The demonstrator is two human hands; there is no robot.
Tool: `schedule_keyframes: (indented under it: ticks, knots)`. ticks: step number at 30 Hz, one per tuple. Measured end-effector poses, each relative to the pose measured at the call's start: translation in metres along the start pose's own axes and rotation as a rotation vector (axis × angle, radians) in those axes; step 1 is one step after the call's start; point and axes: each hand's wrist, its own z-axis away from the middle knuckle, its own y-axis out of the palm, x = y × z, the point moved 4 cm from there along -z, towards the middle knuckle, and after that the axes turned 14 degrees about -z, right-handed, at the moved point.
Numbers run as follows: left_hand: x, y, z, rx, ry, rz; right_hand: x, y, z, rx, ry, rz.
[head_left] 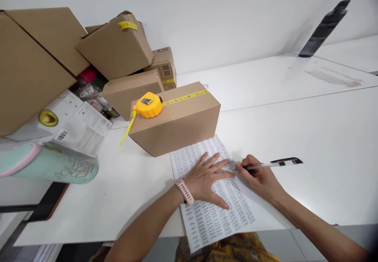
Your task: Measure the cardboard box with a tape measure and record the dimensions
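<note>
My left hand (pixel 206 177) lies palm down, fingers spread, holding nothing, on the written sheet (pixel 215 214) at the tabletop's (pixel 283 124) near edge. My right hand (pixel 261 179) grips the pen (pixel 274 163) beside the sheet's right edge, its tip end pointing left, its long axis nearly level, capped end slightly raised rightward.

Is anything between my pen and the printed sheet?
Nothing visible stands between the clear, black-capped pen in your right hand and the white printed paper sheet. Your left hand, though, covers its middle; a brown cardboard box stands at its far end.
</note>
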Motion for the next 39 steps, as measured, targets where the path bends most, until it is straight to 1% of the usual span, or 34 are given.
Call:
schedule_keyframes:
  ticks: [3,9,27,36,39]
  knots:
    - [-0.0004,0.0,0.0,-0.01,-0.004,0.009,0.0015,-0.0002,-0.0007,0.007,-0.035,0.071]
    - [-0.0007,0.0009,-0.0006,0.006,-0.006,0.015,-0.0012,-0.0009,-0.0018,0.021,-0.052,0.115]
    - [-0.0001,0.0016,-0.0009,0.001,-0.012,0.023,0.0042,0.0011,-0.0027,0.03,-0.064,0.099]
    - [-0.0003,0.001,-0.0006,0.002,-0.009,0.017,0.0069,-0.0014,-0.0021,-0.01,-0.059,0.108]
    - [0.0,0.0019,-0.0007,-0.002,-0.011,0.011,0.0055,-0.001,-0.0024,-0.004,-0.053,0.118]
